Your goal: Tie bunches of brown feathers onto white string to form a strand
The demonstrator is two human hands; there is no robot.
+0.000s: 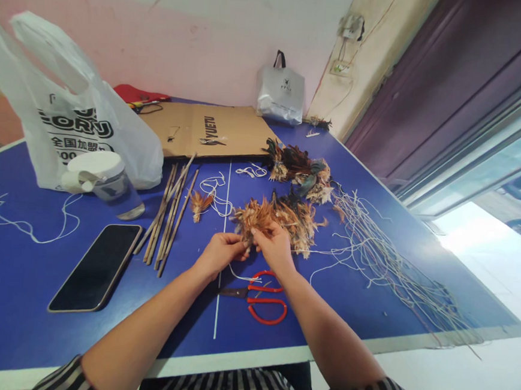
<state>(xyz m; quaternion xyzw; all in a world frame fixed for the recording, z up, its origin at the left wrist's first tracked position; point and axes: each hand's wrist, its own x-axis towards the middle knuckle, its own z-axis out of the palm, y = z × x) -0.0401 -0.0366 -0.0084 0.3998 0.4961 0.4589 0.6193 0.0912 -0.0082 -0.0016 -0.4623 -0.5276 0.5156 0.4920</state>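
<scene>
Head view | left hand and right hand meet knuckles-up, fingers pinching feather bunch | forearms converge above scissors

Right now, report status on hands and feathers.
Left hand and right hand: both grip small orange-brown feather bundle. Red-handled scissors beneath wrists. Loose white strings right.

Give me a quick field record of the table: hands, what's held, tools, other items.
left hand: pinching the feather bundle
right hand: gripping the same bundle
feather bundle: orange-brown, held between both hands
scissors: red handles, flat on the table below the hands
sticks: thin, laid left of the hands
phone: screen dark, far left
strings: white, spread to the right
table: blue
</scene>
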